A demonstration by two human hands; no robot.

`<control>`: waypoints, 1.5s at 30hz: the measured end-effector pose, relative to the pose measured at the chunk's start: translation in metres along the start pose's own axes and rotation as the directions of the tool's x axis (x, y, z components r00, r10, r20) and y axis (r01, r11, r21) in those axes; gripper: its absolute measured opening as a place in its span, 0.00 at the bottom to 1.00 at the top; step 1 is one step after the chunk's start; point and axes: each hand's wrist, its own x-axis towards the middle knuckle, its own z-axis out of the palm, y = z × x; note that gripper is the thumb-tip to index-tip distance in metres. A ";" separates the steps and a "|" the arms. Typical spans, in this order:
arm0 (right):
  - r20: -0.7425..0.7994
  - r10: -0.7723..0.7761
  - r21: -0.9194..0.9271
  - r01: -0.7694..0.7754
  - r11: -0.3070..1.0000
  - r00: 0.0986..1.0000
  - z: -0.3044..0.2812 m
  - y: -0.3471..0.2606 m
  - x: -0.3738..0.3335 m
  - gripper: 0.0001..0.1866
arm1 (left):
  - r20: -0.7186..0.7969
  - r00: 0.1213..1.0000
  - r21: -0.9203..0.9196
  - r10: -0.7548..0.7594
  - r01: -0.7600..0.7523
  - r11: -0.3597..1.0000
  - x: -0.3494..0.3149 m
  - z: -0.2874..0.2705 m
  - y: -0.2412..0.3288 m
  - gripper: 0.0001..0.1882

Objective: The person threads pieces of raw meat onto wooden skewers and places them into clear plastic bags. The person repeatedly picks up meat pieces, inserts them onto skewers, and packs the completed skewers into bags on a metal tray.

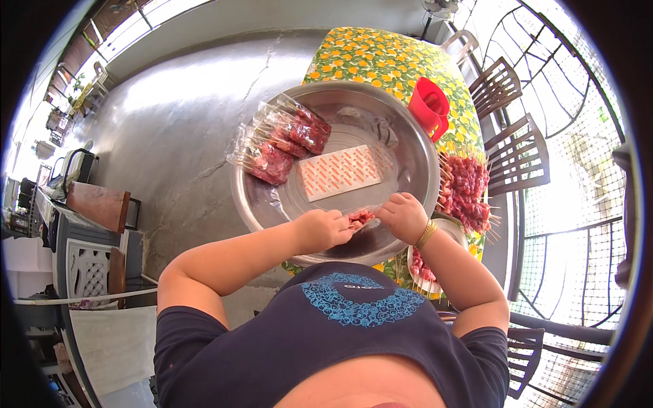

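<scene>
Over the near rim of a wide steel basin [422, 160], both my hands hold a small clear plastic bag with red meat [360, 219] in it. My left hand [323, 231] is closed around its left end, my right hand [403, 216] pinches the right end. Whether sticks run through this meat is hidden by my fingers. Inside the basin lies a flat white pack with orange print [340, 173]. Several bagged meat skewers [286, 139] are piled against the basin's left side, some sticks poking past the rim. Loose clear plastic [384, 132] lies at the basin's far right.
A red plastic pitcher [430, 107] stands right of the basin on a lemon-patterned tablecloth [381, 58]. Unbagged meat skewers [466, 194] are heaped at the right. A plate with more meat [422, 266] sits beneath my right forearm. Brown chairs [513, 156] line the table's right side.
</scene>
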 end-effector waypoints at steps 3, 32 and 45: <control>0.002 0.028 -0.002 -0.028 1.000 1.000 -0.004 0.001 0.000 0.13 | 0.027 1.000 -0.023 -0.005 0.006 1.000 -0.001 0.001 0.001 0.09; 0.224 0.083 0.156 -0.120 0.981 0.971 -0.024 -0.020 -0.023 0.08 | 0.179 0.797 -0.660 -0.577 0.532 0.531 -0.019 0.062 0.006 0.32; 0.413 0.536 0.874 -0.485 -0.007 0.736 0.044 -0.008 -0.029 0.60 | 0.309 0.793 -0.924 -0.524 0.119 -0.364 0.034 0.008 -0.060 0.17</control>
